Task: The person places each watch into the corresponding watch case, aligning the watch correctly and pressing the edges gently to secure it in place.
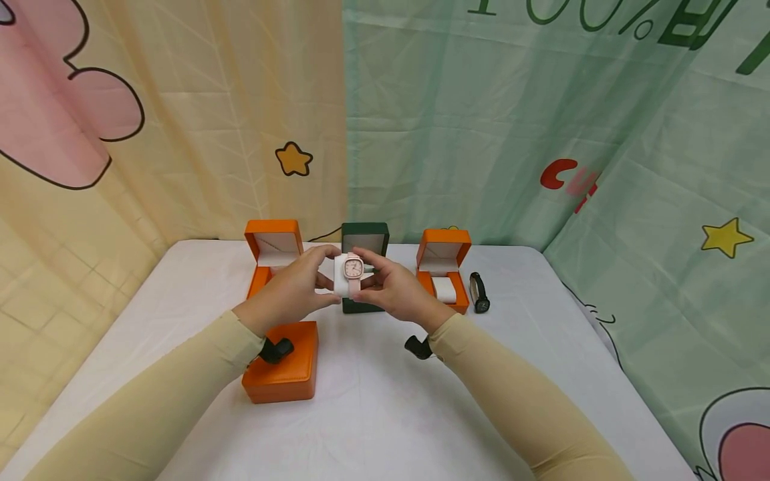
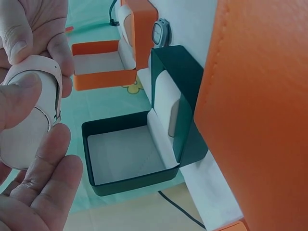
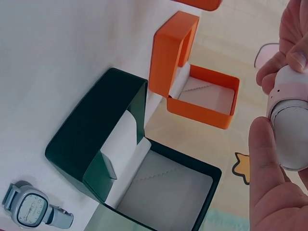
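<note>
A pink watch (image 1: 353, 268) with a square-looking dial sits round a white watch cushion (image 1: 340, 275), held up in front of the open green box (image 1: 365, 229). My left hand (image 1: 295, 287) grips the cushion from the left side. From the right, my right hand (image 1: 398, 284) pinches the watch and cushion between thumb and fingers. In the left wrist view the pink strap (image 2: 50, 65) loops over the cushion's end, a thumb pressing on the cushion. The right wrist view shows the strap (image 3: 286, 94) lying across the cushion (image 3: 292, 132).
Open orange boxes stand left (image 1: 273, 228) and right (image 1: 444, 238), the right one holding a white cushion (image 1: 444, 290). Beside it lies a black watch (image 1: 479, 294). A closed orange box (image 1: 289, 367) sits under my left wrist. A grey watch (image 3: 32, 209) lies beside the green box.
</note>
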